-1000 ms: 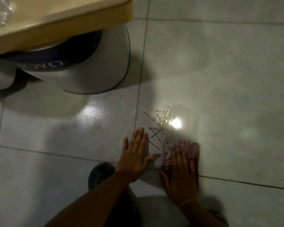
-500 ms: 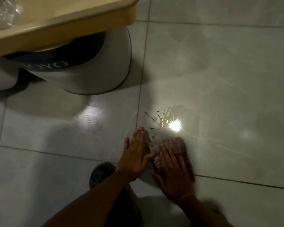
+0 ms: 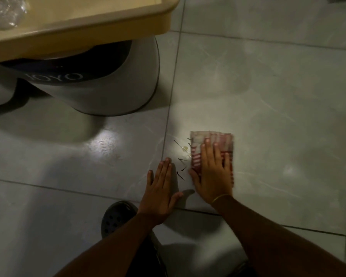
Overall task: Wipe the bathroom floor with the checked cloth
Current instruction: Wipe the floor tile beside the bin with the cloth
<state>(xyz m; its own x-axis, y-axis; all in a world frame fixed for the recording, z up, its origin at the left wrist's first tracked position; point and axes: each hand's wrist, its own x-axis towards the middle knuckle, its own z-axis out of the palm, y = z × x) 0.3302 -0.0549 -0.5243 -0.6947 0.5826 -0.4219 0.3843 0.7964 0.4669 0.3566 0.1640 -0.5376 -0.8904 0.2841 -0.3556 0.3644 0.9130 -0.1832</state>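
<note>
The red-and-white checked cloth point(image 3: 218, 140) lies flat on the grey tiled floor point(image 3: 268, 96), folded into a rough rectangle. My right hand point(image 3: 212, 172) presses flat on its near half, fingers spread, a thin bangle at the wrist. My left hand point(image 3: 161, 186) rests palm down on the bare tile just left of the cloth, fingers together, holding nothing. Between the two hands lie thin dark strands and a small wet spot point(image 3: 185, 149) at the cloth's left edge.
A white bin with a dark band point(image 3: 112, 88) stands at the upper left under a beige ledge point(image 3: 88, 23) with a clear plastic bottle point(image 3: 4, 11) on it. A dark perforated clog point(image 3: 116, 216) sits below my left hand. Grout lines cross the floor.
My right hand has pushed the cloth forward and to the right, over the bright wet patch, hiding most of the strands. My left hand has stayed flat in place.
</note>
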